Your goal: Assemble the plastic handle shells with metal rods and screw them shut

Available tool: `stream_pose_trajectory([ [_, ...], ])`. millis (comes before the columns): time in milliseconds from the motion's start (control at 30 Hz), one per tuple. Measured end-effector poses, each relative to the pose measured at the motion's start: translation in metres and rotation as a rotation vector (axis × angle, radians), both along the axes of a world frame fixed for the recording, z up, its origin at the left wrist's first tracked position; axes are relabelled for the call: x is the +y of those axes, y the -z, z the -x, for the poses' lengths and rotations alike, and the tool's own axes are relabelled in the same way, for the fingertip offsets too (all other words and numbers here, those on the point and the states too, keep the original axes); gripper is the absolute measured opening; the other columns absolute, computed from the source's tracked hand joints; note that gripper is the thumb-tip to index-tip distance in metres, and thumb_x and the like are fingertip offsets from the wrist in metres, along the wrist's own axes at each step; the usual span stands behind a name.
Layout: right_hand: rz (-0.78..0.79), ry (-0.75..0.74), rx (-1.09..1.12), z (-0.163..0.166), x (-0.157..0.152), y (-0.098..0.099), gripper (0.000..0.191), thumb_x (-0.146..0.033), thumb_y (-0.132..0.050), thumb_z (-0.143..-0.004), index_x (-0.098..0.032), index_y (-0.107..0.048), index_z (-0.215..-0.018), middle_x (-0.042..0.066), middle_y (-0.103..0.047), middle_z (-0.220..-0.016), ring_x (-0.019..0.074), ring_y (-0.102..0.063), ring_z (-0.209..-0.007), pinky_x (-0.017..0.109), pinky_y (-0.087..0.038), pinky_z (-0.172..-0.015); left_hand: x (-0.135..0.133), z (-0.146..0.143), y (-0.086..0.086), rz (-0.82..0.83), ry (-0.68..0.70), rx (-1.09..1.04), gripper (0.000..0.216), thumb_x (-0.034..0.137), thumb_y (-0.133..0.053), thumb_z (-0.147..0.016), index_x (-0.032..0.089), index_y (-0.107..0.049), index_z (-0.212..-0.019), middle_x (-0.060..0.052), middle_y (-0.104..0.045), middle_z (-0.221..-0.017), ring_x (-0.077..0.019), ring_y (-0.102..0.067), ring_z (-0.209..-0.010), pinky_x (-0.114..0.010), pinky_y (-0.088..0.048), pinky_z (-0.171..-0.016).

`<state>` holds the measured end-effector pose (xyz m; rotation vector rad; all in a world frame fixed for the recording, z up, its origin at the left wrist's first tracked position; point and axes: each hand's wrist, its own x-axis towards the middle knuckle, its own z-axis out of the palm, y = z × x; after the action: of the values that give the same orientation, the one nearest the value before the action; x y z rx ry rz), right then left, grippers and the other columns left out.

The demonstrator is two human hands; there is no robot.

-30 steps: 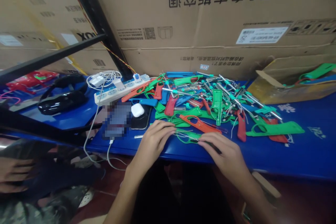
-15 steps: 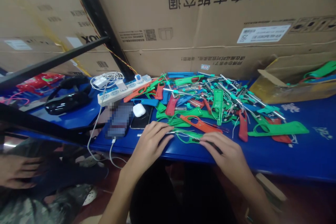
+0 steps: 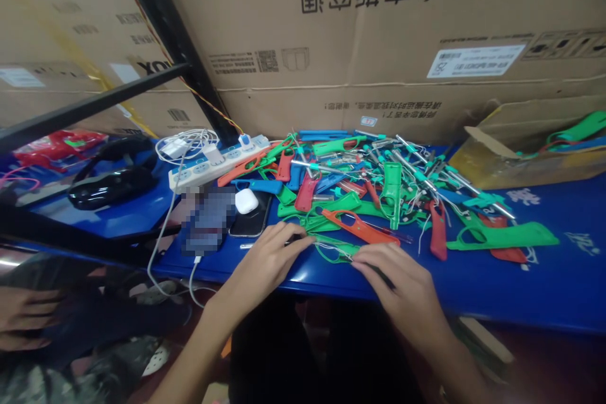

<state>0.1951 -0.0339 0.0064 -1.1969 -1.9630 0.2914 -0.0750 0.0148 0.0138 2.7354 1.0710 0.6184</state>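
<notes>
Both of my hands rest on the near edge of a blue table (image 3: 521, 284). My left hand (image 3: 267, 259) has its fingers pressed together around a thin metal rod beside a green plastic handle (image 3: 334, 247). My right hand (image 3: 395, 284) is closed over the other end of that green handle. Just beyond lies an orange handle (image 3: 362, 227). Behind it spreads a pile of green, red, orange and blue plastic handles and metal rods (image 3: 379, 180).
A phone (image 3: 250, 218) with a white earbud case (image 3: 246, 200), a blurred device (image 3: 208, 218), a white power strip (image 3: 215, 161) with cables and a black headset (image 3: 111, 177) lie left. Cardboard boxes (image 3: 379, 38) stand behind. An open carton (image 3: 521, 151) sits right. Another person's hand (image 3: 23, 322) shows lower left.
Both hands stay on the green handle at the table edge; my fingers have shifted only slightly. The view has wobbled a little.
</notes>
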Motion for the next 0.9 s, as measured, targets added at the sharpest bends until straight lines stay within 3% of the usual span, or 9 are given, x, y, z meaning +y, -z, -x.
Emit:
stream_pose_trajectory([
  [167,0.058,0.007,0.060,0.006,0.003,-0.004,0.015,-0.021,-0.055,-0.104,-0.023,-0.069,-0.100,0.001,-0.074,-0.101,0.0163,-0.072,-0.095,0.027,-0.055,-0.088,0.005,0.004,-0.002,0.035,0.024,-0.074,0.037,0.010,-0.046,-0.104,0.021,-0.059,-0.137,-0.013,-0.063,-0.129,-0.0239,-0.059,-0.119,-0.044,-0.051,-0.102],
  [367,0.068,-0.006,0.028,0.006,0.006,0.002,0.016,-0.021,-0.054,-0.105,-0.023,-0.069,-0.099,0.001,-0.074,-0.101,0.0161,-0.073,-0.094,0.025,-0.055,-0.088,0.013,0.000,-0.006,0.020,0.070,-0.031,0.032,0.012,-0.047,-0.104,0.020,-0.062,-0.131,-0.012,-0.067,-0.130,-0.0245,-0.062,-0.115,-0.046,-0.050,-0.100],
  [667,0.041,-0.130,-0.059,-0.022,0.005,0.002,0.019,-0.019,-0.051,-0.106,-0.022,-0.069,-0.103,0.003,-0.074,-0.103,0.0163,-0.073,-0.094,0.026,-0.058,-0.084,-0.007,-0.006,-0.004,0.095,0.075,-0.057,0.041,0.007,-0.044,-0.104,0.026,-0.060,-0.136,-0.010,-0.065,-0.126,-0.0227,-0.059,-0.117,-0.045,-0.045,-0.101],
  [900,0.105,-0.159,-0.012,-0.029,0.008,-0.001,0.020,-0.020,-0.051,-0.104,-0.023,-0.071,-0.103,0.004,-0.074,-0.102,0.0177,-0.073,-0.091,0.027,-0.061,-0.080,-0.005,-0.014,-0.009,0.120,0.110,-0.092,0.037,0.009,-0.048,-0.104,0.025,-0.061,-0.134,-0.009,-0.067,-0.122,-0.0217,-0.060,-0.110,-0.042,-0.045,-0.097],
])
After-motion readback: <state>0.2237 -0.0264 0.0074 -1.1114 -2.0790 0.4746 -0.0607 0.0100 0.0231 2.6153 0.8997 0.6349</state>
